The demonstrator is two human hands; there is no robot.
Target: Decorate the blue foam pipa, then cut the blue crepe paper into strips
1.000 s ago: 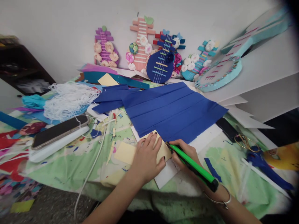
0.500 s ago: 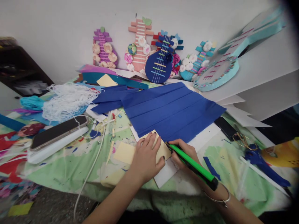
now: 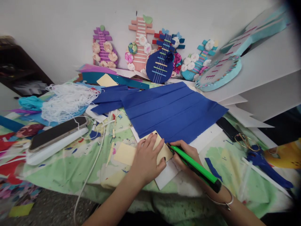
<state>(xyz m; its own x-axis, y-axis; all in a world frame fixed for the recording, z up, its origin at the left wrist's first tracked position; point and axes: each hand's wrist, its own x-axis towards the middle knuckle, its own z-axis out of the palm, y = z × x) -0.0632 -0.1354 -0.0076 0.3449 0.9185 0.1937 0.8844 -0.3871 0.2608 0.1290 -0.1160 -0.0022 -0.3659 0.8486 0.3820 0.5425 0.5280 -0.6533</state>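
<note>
My left hand (image 3: 150, 158) lies flat with its fingers stretched over a pale yellow piece of card (image 3: 164, 152), pressing it down. My right hand (image 3: 185, 155) grips a green and black utility knife (image 3: 196, 164), whose tip meets the card's right edge. Under the card is a folded blue crepe paper sheet (image 3: 174, 110), lying on white board (image 3: 164, 179). Another pale yellow piece (image 3: 124, 153) sits just left of my left hand. The knife's blade is too small to make out clearly.
A phone (image 3: 58, 133) on a white box, a white cable (image 3: 94, 166) and white yarn (image 3: 68, 102) occupy the left. Blue-handled scissors (image 3: 268, 168) and a black phone (image 3: 228, 128) lie right. Decorated paper instruments (image 3: 160, 67) lean against the wall.
Both hands, the knife and the card look almost unmoved. Only a slight shift of the camera's view shows.
</note>
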